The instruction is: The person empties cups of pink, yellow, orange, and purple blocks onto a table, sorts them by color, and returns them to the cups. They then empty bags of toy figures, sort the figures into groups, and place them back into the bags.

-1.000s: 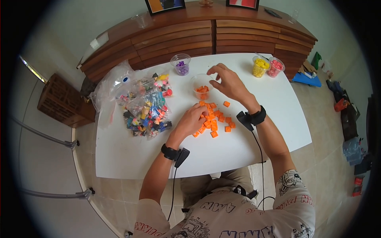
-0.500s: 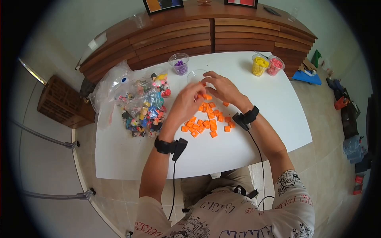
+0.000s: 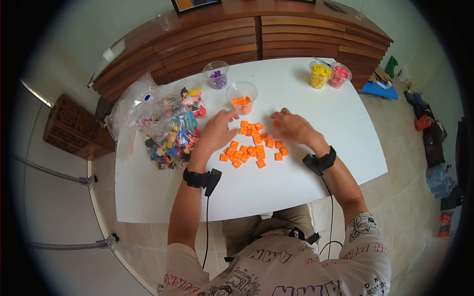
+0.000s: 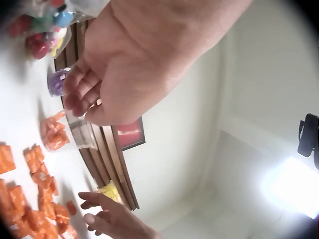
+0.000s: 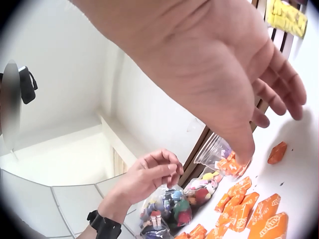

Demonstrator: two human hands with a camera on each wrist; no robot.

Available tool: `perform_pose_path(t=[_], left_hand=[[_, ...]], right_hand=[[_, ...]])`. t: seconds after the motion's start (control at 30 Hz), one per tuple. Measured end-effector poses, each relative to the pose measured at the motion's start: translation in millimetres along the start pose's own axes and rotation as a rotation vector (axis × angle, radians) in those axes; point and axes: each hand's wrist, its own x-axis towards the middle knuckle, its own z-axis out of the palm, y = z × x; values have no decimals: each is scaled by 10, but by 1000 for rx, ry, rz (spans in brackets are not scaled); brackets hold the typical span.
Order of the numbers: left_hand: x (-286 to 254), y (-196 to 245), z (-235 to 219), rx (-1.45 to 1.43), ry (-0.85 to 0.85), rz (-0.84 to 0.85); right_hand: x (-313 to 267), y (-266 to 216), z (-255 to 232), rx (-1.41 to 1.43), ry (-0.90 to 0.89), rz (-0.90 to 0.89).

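2 hands [image 3: 295,127] near orange pieces [image 3: 244,158]

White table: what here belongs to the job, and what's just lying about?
Job, apparently:
- loose orange pieces
- clear cup partly filled with orange pieces
- left hand, right hand
- probably purple, yellow and pink cups

Lying about, apparently:
- bagged toy figures
- framed picture on the cabinet

A long brown wooden cabinet with slatted fronts [image 3: 306,37] stands over there by the pale, plain wall [image 3: 106,29], above beige floor tiles [image 3: 390,148].
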Motion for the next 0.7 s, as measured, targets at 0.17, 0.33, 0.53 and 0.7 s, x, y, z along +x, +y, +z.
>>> perform_pose_path(t=[0.17,0.33,0.53,0.7], left_hand=[[-22,-155,373,76,25,254],[-3,-90,397,75,-49,102],[-66,10,439,17,116,148],[3,-36,479,63,47,190]], right_hand=[[177,-295,274,-22,13,-151],[266,-390,246,0,-106,-92],[242,-369,351,-8,5,-205],[192,-352,369,110,15,-261]])
